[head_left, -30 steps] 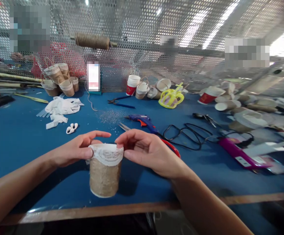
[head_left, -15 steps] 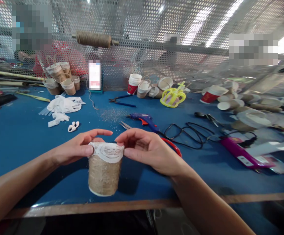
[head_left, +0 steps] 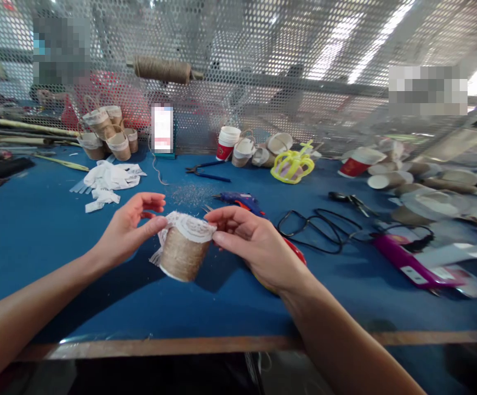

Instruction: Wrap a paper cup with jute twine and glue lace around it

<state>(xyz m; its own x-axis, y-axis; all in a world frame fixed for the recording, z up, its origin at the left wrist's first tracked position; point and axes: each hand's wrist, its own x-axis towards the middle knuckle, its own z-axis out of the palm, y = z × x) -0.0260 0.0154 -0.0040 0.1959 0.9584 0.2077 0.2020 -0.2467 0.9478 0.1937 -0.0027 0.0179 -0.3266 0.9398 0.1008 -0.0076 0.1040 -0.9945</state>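
A small cup [head_left: 184, 255] wrapped in brown twine, with white lace around its rim, tilts a little above the table. My right hand [head_left: 250, 241] pinches the lace-covered rim on its right side between thumb and fingers. On the left, my left hand [head_left: 134, 227] has its fingers spread from the thumb; the thumb tip is at the lace edge, and whether it touches I cannot tell. A loose lace end [head_left: 155, 257] hangs at the cup's left side. Behind my right hand lie a blue glue gun [head_left: 242, 202] and red-handled scissors [head_left: 296, 251], partly hidden.
Lace scraps [head_left: 113, 178] and blue-handled pliers [head_left: 209, 171] lie farther back. Twine-wrapped cups [head_left: 117, 145], paper cups [head_left: 227, 144] and a yellow basket frame [head_left: 291, 167] stand near the mesh. A black cord [head_left: 316, 233] and a purple tool [head_left: 405, 263] lie to the right.
The cup has risen away from me and tilted, its bottom swinging right. My left hand's fingers have opened and drawn back from the rim, while my right hand keeps its pinch.
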